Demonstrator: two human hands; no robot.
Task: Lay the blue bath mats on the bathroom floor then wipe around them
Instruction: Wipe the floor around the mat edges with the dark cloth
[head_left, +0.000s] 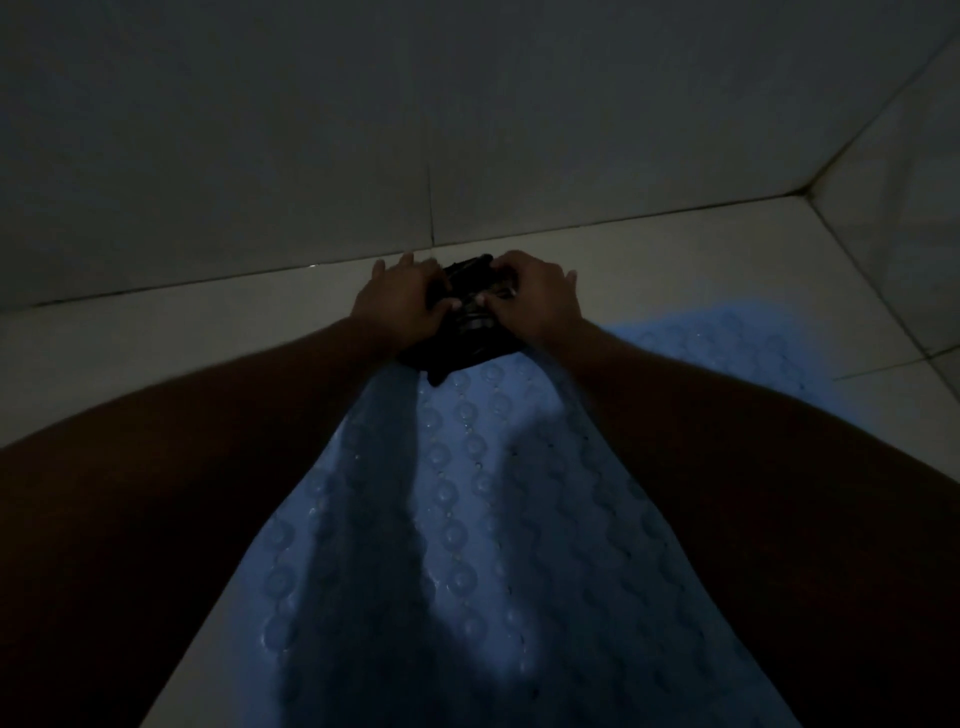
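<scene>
A blue bath mat (467, 519) with round suction-cup bumps lies flat on the pale tiled floor, running from the bottom of the view up to my hands. A second patch of blue mat (727, 353) shows to the right behind my right forearm. A dark crumpled cloth (467, 317) sits at the mat's far end, close to the wall. My left hand (400, 301) and my right hand (535, 296) both press on and grip this cloth from either side. The light is dim and part of the cloth is hidden under my fingers.
A tiled wall (415, 130) rises just beyond my hands, meeting the floor (182, 332) along a dark grout line. A second wall (909, 208) closes the corner at the right. Bare floor tiles lie left of the mat.
</scene>
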